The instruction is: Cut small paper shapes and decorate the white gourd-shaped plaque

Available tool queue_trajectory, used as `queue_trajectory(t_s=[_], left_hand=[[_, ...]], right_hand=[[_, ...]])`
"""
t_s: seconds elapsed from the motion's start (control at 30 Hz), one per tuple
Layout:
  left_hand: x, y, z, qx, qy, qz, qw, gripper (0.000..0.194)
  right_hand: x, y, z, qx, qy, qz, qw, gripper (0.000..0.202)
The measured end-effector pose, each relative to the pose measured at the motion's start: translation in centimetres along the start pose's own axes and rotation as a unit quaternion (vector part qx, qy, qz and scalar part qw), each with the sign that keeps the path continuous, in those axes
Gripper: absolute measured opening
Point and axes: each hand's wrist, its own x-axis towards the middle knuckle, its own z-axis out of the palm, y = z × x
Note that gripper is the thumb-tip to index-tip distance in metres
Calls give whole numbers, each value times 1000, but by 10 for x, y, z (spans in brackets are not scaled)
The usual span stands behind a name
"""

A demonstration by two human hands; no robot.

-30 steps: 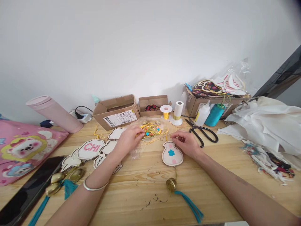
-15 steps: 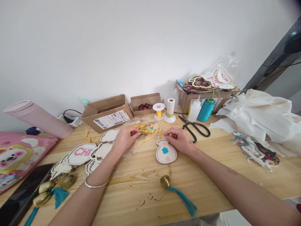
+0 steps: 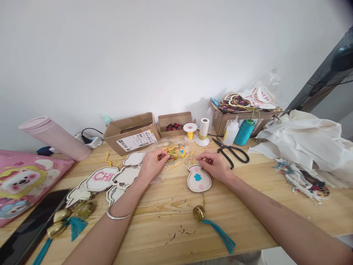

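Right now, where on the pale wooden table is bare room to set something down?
Bare wood lies between the right forearm, the black-handled metal scissors and the multicoloured cloth scraps. Another patch, with dark flecks, lies between the left forearm and round golden bell. Crowded: the left, with white brown-edged plaques and a flat black device; the back, with brown cardboard boxes.

Left hand (image 3: 152, 165) and right hand (image 3: 216, 166), uncovered; a slim, smooth, rounded, silver-coloured bangle (image 3: 117, 218) encircles the bare left forearm (image 3: 103, 233) above the wrist.
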Motion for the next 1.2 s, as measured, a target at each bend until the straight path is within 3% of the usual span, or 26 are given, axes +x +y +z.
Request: queue_trajectory(t_s=[0.13, 0.23, 0.37, 0.47, 0.63, 0.9, 1.03, 1.2], left_hand=[[-3, 3, -1, -6, 7, 6, 1000, 27], [-4, 3, 0, -13, -4, 24, 1000, 24], [-3, 0, 5, -16, -14, 53, 998, 19], [-2, -3, 10, -12, -12, 72, 997, 17], [-3, -5, 9, -1, -1, 78, 997, 19], [-5, 1, 3, 11, 9, 55, 998, 20], [-6, 1, 2, 6, 11, 49, 999, 20], [-6, 1, 2, 3, 18, 53, 998, 18]], right_hand=[[0, -10, -3, -64, -3, -1, 998, 16], [7, -29, -4, -133, -19, -8, 991, 16], [28, -60, 3, -233, -83, -26, 969, 18], [48, -71, 19, -309, -139, -24, 941, 20], [70, -67, 42, -413, -180, 14, 893, 24], [79, -68, 50, -467, -215, 58, 856, 23], [84, -58, 55, -464, -214, 65, 857, 26], [76, -45, 46, -432, -182, 37, 882, 23]])
